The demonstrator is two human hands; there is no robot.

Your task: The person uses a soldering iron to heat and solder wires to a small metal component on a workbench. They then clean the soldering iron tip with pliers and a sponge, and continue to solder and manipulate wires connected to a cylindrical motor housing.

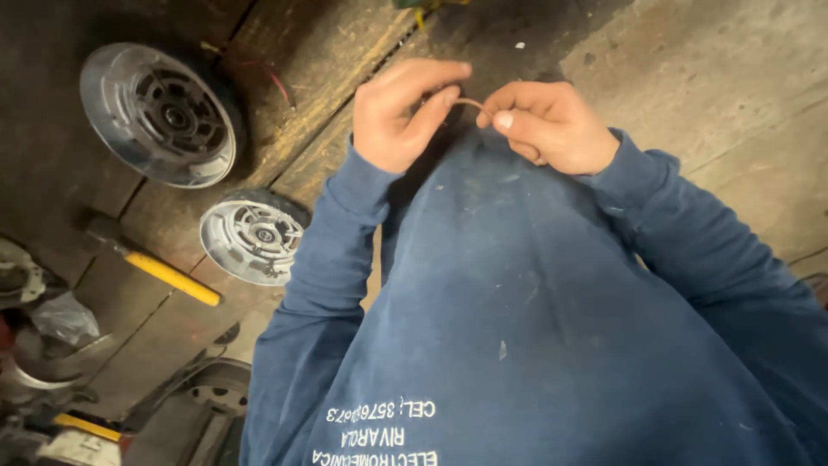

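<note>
My left hand [398, 114] and my right hand [545, 125] are raised close together in front of my blue sweatshirt. Between them runs a thin, curved brown wire [470, 103]. The thumb and forefinger of each hand pinch one end of it. Both sleeves are blue and reach to the wrists. The wire's ends are hidden inside the fingers.
Two grey wheels lie on the dark wooden floor at the left: a large one [159, 115] and a smaller one [252, 236]. A hammer with a yellow handle [171, 277] lies below them. Metal parts and a plastic bag [62, 318] crowd the lower left corner.
</note>
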